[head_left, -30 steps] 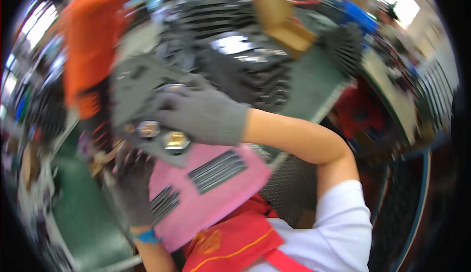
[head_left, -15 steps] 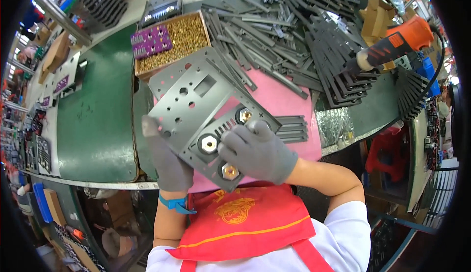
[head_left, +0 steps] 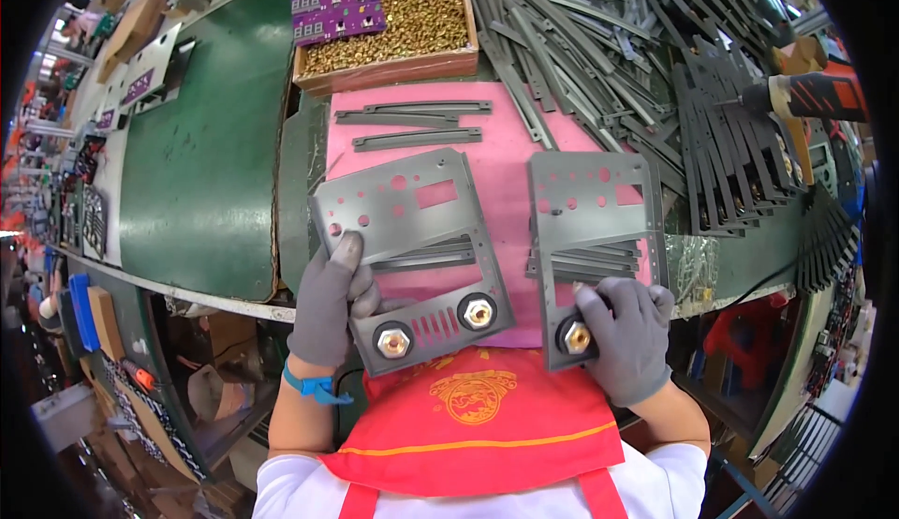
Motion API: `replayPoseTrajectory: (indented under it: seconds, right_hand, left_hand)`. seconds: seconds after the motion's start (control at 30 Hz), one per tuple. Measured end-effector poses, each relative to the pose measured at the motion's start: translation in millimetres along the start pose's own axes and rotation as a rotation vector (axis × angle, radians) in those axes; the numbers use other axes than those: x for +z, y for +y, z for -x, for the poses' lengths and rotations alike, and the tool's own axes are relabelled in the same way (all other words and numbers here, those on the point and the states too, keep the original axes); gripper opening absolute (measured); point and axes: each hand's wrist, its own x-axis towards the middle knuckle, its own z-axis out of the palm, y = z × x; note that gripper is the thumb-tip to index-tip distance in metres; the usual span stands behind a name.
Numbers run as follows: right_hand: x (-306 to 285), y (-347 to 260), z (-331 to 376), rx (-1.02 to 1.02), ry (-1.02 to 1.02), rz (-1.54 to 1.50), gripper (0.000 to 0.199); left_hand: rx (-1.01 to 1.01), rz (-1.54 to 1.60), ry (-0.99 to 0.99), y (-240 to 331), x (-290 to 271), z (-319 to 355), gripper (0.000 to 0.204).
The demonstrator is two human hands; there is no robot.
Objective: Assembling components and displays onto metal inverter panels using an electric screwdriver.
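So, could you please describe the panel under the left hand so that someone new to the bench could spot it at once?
Find the pink mat on the green bench, just below the box of brass fasteners. Two grey perforated metal panels lie on it; the left panel is the tilted one, pinned by the left hand. Unlike the right panel, it shows two brass terminals along its near edge.

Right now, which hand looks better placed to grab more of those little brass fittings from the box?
Probably the left hand. It rests on the left grey panel, below the cardboard box of brass fittings at the far left of the pink mat. The right hand grips the right panel, farther away.
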Motion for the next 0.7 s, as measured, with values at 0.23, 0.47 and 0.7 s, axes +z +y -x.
replayPoseTrajectory:
  seconds: [0.23,0.47,0.7]
  right_hand:
    - [35,11,-10,0.041,-0.101,0.023,0.044]
    - [17,18,-31,-0.104,-0.351,-0.301,0.07]
    - [0,34,-38,-0.108,-0.386,-0.476,0.061]
  left_hand:
    - [0.054,-0.24,0.046,5,5,-24,0.02]
    - [0.549,-1.376,0.323,28,2,-8,0.048]
    - [0.97,-1.527,-0.175,120,62,-114,0.037]
